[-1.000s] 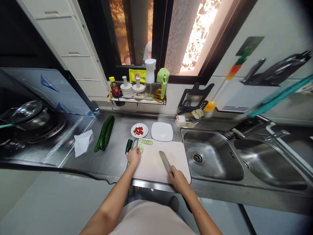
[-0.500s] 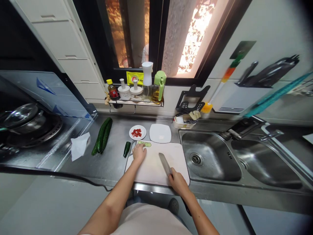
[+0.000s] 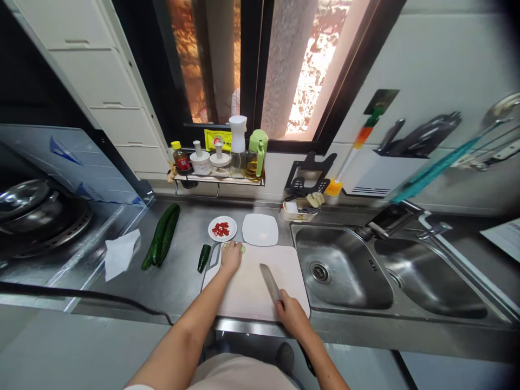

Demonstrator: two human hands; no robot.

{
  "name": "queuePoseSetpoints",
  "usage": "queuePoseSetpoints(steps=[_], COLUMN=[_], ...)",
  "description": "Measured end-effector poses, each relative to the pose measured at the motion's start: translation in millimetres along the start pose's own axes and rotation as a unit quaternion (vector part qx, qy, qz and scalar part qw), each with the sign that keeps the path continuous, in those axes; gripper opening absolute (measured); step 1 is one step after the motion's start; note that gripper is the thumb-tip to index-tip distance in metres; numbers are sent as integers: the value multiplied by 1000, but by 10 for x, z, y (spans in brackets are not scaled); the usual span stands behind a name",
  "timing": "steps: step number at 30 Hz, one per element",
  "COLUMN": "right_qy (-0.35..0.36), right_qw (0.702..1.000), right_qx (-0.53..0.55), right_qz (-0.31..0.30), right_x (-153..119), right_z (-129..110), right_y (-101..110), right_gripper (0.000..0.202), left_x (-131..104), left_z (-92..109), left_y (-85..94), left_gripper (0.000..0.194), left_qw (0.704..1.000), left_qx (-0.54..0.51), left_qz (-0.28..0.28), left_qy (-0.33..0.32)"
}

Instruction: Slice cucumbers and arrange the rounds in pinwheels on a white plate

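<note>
My right hand (image 3: pixel 291 311) is wrapped round the handle of a kitchen knife (image 3: pixel 270 283), its broad blade lying flat over the white cutting board (image 3: pixel 247 295) and pointing away from me. At the board's far left corner, my left hand (image 3: pixel 231 257) has its fingers closed down over cucumber slices (image 3: pixel 242 249). Only slice edges show beside the fingers; the rest are hidden. A short cucumber piece (image 3: pixel 203 258) lies left of the board. Just beyond the board stand a small plate (image 3: pixel 211 223) with chopped red pieces (image 3: pixel 221 229) and a white square plate (image 3: pixel 260 227).
Whole cucumbers (image 3: pixel 160 238) and a white paper towel (image 3: pixel 121 254) lie to the left, near the stove with a lidded pot (image 3: pixel 28 203). A double sink (image 3: pixel 345 265) is at the right. Seasoning jars (image 3: pixel 200 162) stand on a rack (image 3: pixel 227 179) below the window.
My left hand has moved over the row of cucumber slices and now covers most of them. The knife stays in my right hand over the board. The camera view has shifted slightly.
</note>
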State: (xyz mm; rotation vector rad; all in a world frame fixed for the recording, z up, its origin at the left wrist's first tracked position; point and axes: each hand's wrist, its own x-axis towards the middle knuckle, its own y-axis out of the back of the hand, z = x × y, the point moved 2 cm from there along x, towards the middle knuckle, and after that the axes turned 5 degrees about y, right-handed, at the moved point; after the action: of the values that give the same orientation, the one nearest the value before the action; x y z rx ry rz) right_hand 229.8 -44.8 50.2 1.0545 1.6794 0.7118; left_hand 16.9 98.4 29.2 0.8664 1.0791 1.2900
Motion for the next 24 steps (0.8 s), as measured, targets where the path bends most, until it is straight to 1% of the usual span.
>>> queuePoseSetpoints(steps=[6,9,10,12,14,16,19,24], right_qy=[-9,-12,-11,-8,-6,-5,-4,0], right_qw=[1000,1000,1000,1000,1000,1000,1000,1000], right_qx=[-1,6,7,7,6,3,-4,-17], right_qz=[7,18,20,23,25,24,17,13], right_x=[-2,9,10,10,3,-10,-36,-85], right_z=[38,80,93,113,120,111,64,-72], right_y=[65,106,116,130,132,127,127,171], right_gripper=[24,24,24,23,22,21,20,22], left_x=[-77,-106,-114,-134,-169,-218,-297,-386], left_z=[45,41,36,18,-1,-16,-34,-48], left_y=[34,57,56,30,-24,-82,-131,-106], left_gripper=[20,14,12,9,9,10,13,16], left_qw=[1000,998,997,990,977,966,964,979], left_qx=[-23,-56,-76,-132,-189,-222,-224,-173], left_qz=[11,17,11,-22,-73,-114,-130,-99], left_qy=[-2,1,7,34,60,69,64,48])
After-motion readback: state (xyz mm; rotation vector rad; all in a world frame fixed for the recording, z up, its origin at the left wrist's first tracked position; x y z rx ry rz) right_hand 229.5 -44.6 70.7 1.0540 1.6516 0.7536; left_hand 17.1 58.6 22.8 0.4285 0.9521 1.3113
